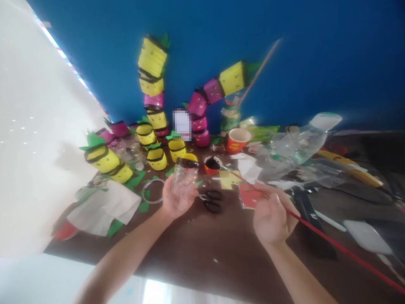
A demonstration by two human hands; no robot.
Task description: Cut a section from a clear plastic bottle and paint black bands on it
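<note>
My left hand (179,198) is closed around a clear plastic cup (186,175), which looks like a cut bottle piece with a black rim. A long, thin red paintbrush (335,242) is pinched in my right hand (274,213). Its front end points left, close to a small orange cup (212,169) with black paint inside; blur hides whether they touch. Black-handled scissors (211,202) lie between my hands. To the left of the clear cup rests a roll of tape (153,191). Yellow cups (157,159) with black bands and green paper leaves stand behind it.
Stacks of yellow and magenta cups (198,105) rise against the blue wall. An orange paper cup (238,141) and a clear plastic bottle (303,141) are at the back right. White cloth (106,207) and green scraps lie left; a white adapter (367,236) sits right.
</note>
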